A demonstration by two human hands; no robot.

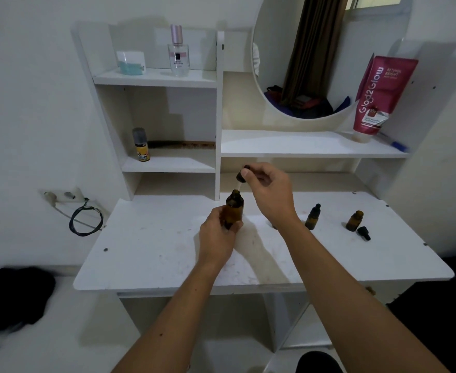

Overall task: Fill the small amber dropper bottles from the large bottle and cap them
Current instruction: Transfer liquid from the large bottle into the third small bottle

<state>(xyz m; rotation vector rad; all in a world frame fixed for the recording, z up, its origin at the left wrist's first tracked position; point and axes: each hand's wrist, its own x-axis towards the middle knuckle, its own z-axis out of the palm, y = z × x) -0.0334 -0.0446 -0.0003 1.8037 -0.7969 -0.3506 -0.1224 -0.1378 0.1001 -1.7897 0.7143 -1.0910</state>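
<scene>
The left hand [217,235] grips the large amber bottle [233,210] while the right hand [268,189] pinches its dropper cap [241,175] just above the neck; right of it, one small bottle [313,216] stands capped, another [354,221] open, seemingly unfilled.

Head camera looks down, close over the table [154,265].

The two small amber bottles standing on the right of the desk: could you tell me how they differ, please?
The left small bottle wears its black dropper cap; the right small bottle is open, with a loose dropper cap lying on the desk beside it. The left small bottle stands nearer the right hand's wrist; the right small bottle stands further out towards the desk's right edge. Both are amber glass, upright and untouched.
</scene>
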